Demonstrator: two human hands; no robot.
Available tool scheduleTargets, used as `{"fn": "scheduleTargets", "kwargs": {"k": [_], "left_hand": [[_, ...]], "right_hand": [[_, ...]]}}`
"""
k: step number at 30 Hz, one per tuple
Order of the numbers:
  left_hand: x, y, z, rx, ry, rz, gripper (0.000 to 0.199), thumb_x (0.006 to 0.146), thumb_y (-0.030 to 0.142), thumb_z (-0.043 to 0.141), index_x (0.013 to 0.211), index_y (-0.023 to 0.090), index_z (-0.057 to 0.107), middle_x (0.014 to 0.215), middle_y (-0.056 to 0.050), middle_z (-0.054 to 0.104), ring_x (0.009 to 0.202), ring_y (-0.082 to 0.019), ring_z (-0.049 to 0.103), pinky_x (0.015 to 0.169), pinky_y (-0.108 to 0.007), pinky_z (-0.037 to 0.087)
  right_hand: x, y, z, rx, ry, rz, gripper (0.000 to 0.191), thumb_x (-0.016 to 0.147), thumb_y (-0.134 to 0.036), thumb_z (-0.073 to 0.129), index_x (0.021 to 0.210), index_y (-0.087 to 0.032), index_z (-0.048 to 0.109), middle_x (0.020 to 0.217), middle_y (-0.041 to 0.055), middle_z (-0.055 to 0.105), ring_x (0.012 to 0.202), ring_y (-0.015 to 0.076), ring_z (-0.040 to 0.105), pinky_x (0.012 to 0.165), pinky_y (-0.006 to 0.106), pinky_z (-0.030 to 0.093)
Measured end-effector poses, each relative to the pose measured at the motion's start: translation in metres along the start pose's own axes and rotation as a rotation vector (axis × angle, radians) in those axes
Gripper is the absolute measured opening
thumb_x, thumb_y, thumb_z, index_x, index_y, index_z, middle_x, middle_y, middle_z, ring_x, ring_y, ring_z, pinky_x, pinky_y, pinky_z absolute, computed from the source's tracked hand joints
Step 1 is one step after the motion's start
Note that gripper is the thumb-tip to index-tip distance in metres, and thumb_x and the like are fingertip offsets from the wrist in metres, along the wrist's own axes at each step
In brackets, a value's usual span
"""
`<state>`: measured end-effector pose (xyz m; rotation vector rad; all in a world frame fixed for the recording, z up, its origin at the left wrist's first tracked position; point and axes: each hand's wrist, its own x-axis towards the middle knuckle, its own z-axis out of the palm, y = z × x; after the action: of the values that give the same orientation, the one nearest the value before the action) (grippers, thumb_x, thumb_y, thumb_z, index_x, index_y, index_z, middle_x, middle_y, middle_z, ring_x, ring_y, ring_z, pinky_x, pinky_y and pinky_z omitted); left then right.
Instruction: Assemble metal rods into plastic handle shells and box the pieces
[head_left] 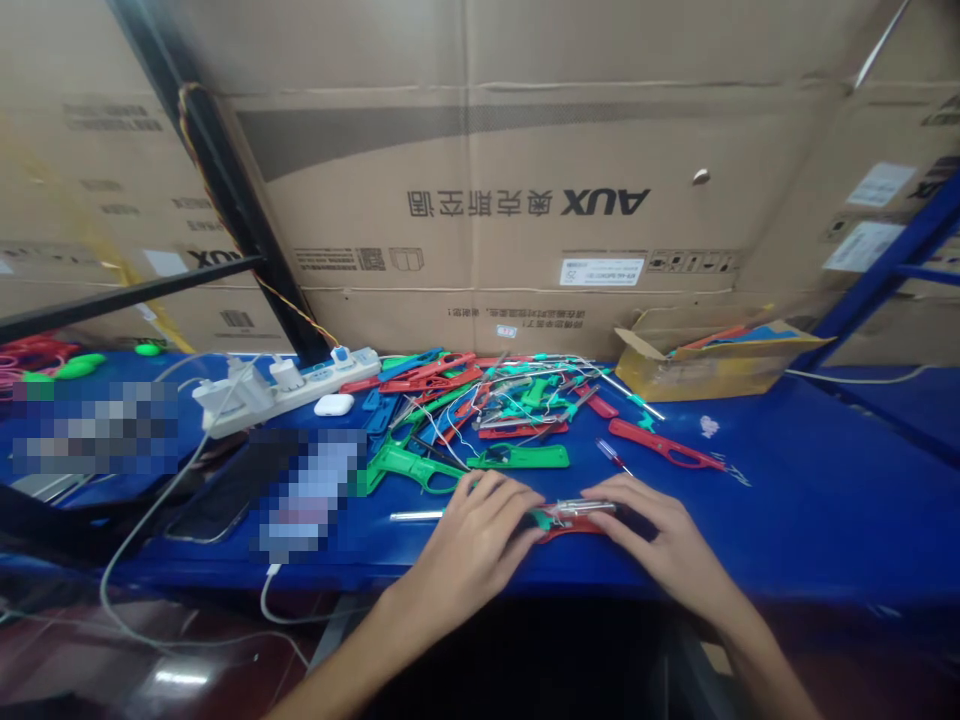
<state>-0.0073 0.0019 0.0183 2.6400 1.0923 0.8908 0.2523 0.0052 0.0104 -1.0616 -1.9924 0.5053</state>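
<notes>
At lower centre, pinching a red casing (pixel 574 531) with left hand (pixel 487 515) and right hand (pixel 661 527) half-curled; partly covered, hard to make out.

A white power strip (pixel 321 377) lies beside a white earbuds case (pixel 334 405); upside-down AUX-printed cardboard (pixel 517 150) stands behind the blue bench (pixel 840 490).

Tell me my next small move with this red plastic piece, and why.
Perhaps press the metal part down with your right hand while your left hand steadies the red piece: metal shows above the red edge, and both hands hold opposite ends.
</notes>
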Motion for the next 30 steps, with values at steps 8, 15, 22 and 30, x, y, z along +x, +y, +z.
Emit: {"fn": "scheduleTargets", "kwargs": {"k": [8, 15, 22, 30], "left_hand": [[-0.021, -0.04, -0.025, 0.096, -0.041, -0.087, 0.024, 0.099, 0.04, 0.065, 0.115, 0.022, 0.065, 0.119, -0.004, 0.068, 0.107, -0.024, 0.059, 0.089, -0.038, 0.041], [-0.02, -0.041, -0.023, 0.064, -0.044, -0.041, 0.016, 0.104, 0.032, 0.059, 0.113, 0.024, 0.069, 0.113, -0.003, 0.071, 0.105, -0.021, 0.059, 0.089, -0.037, 0.039], [-0.018, -0.042, -0.018, 0.036, -0.03, -0.042, 0.017, 0.104, 0.034, 0.058, 0.103, 0.022, 0.07, 0.105, -0.002, 0.073, 0.097, -0.02, 0.061, 0.085, -0.035, 0.038], [-0.015, -0.038, -0.013, -0.037, -0.041, -0.123, 0.017, 0.102, 0.036, 0.061, 0.097, 0.024, 0.072, 0.101, 0.0, 0.072, 0.092, -0.019, 0.062, 0.081, -0.034, 0.036]], "right_hand": [[0.0, 0.001, 0.001, -0.033, -0.026, 0.037, 0.02, 0.099, -0.038, 0.062, 0.108, -0.025, 0.074, 0.107, 0.0057, 0.075, 0.1, 0.0223, 0.071, 0.091, 0.035, 0.057], [0.001, 0.0, 0.0, -0.042, -0.027, 0.05, 0.022, 0.099, -0.04, 0.06, 0.108, -0.027, 0.074, 0.108, 0.0056, 0.076, 0.099, 0.0233, 0.072, 0.091, 0.036, 0.058], [-0.001, 0.004, 0.0, -0.023, -0.065, 0.082, 0.023, 0.1, -0.041, 0.059, 0.11, -0.026, 0.073, 0.11, 0.0071, 0.074, 0.1, 0.0236, 0.071, 0.087, 0.034, 0.059], [0.001, 0.004, -0.001, 0.009, -0.095, 0.095, 0.022, 0.099, -0.041, 0.059, 0.107, -0.025, 0.072, 0.109, 0.0075, 0.074, 0.099, 0.0236, 0.071, 0.087, 0.035, 0.059]]}}
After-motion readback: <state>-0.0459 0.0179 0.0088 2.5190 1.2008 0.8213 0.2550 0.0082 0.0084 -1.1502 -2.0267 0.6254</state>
